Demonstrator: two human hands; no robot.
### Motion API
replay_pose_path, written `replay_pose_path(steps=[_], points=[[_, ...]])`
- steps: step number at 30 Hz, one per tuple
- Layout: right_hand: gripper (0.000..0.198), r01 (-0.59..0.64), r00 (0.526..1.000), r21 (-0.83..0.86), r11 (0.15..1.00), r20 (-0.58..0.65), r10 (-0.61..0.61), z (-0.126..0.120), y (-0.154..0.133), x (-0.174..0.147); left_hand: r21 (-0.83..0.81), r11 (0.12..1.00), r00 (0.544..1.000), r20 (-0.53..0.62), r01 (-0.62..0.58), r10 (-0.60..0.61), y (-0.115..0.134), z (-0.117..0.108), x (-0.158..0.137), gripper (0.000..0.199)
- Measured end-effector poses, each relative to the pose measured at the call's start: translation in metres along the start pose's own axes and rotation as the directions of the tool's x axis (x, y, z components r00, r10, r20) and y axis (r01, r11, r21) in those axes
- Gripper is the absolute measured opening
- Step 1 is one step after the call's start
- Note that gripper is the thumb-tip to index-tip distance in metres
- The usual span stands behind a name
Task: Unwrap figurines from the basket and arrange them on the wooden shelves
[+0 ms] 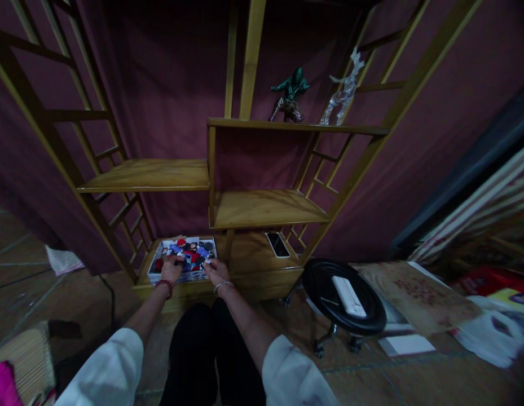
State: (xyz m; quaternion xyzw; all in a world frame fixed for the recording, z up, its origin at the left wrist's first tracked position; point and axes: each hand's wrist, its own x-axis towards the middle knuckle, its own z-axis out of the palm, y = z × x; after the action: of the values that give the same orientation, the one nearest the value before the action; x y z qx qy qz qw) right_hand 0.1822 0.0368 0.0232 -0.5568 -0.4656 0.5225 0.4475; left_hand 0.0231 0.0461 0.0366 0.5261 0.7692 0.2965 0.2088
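Observation:
A shallow white box [153, 274] full of small colourful figures [196, 257], in red, blue, black and white, sits on the bottom shelf at the left. My left hand [172, 269], with a red beaded bracelet at the wrist, reaches over the box's front left part. Its fingers are curled among the figures, and what they hold is too small and dark to name. At the front right corner of the box is my right hand [218, 272], wearing a pale bangle. Thumb and fingers are pinched together there, by something small and whitish that I cannot make out.
A phone [277, 245] lies on the bottom shelf [249, 252]. Higher up stand a green-hooded figurine [291, 95] and a clear figurine [344, 93]. Right of the wooden shelving, a black wheeled stool [318, 287] bears a white oblong box [348, 296]. A plastic bag [492, 332] lies farther right.

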Motion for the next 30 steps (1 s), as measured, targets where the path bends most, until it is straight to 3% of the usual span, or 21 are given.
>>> replay_pose_path(steps=[12,25,30], points=[[0.022,0.011,1.000,0.069,0.998,0.009,-0.012,-0.004,-0.010,-0.023,-0.400,0.916,0.999,0.032,0.022,-0.010,0.002,0.017,-0.029,0.033],[0.026,0.051,0.999,0.108,0.993,0.002,-0.052,-0.010,-0.003,-0.035,-0.592,0.805,0.996,0.082,0.030,0.023,0.010,0.025,-0.069,0.037],[0.029,0.090,0.996,0.112,0.990,0.004,-0.091,-0.014,-0.002,-0.041,-0.704,0.709,0.998,0.068,0.047,0.001,0.014,0.023,-0.077,0.035]])
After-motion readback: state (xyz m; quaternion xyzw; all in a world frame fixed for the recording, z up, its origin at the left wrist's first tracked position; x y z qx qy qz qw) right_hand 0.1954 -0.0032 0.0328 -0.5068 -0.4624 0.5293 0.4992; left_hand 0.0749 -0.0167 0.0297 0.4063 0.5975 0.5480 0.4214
